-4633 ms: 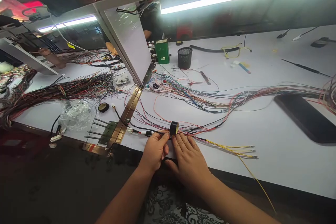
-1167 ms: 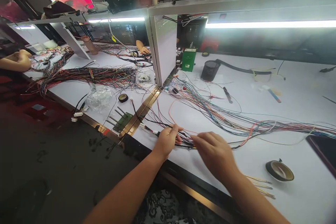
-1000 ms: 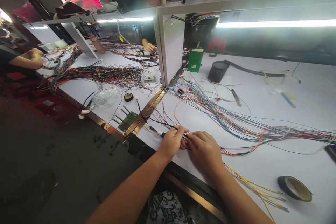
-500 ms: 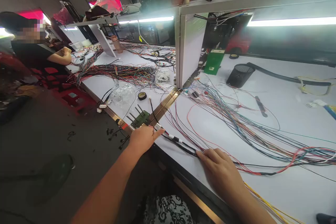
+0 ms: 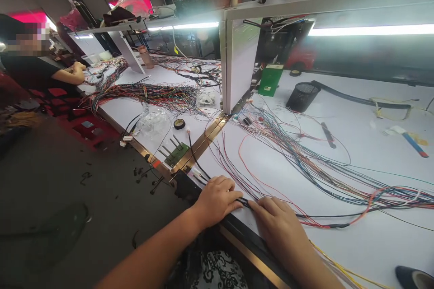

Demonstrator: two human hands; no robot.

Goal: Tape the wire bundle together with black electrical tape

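My left hand (image 5: 217, 201) is closed on a black-sleeved wire harness (image 5: 244, 202) near the front edge of the table, thumb and fingers pinching it. Just to the right, my right hand (image 5: 280, 221) has its fingertips closed on the same harness, almost touching the left. White connectors (image 5: 196, 173) at the harness end stick out beyond my left hand. Past them, a thin black cable with a small white plug (image 5: 189, 131) lies across the metal strip. The harness parts under my palms are hidden.
A green block with upright metal pins (image 5: 174, 153) stands at the table edge, with a black tape roll (image 5: 179, 124) behind it. Loose wires (image 5: 305, 162) spread across the right. A mesh cup (image 5: 303, 97) lies farther back. Another person (image 5: 30, 67) sits at far left.
My left hand has moved right along the harness, from beside the white connectors to close by my right hand. My right hand stays at nearly the same spot. The view has shifted slightly.
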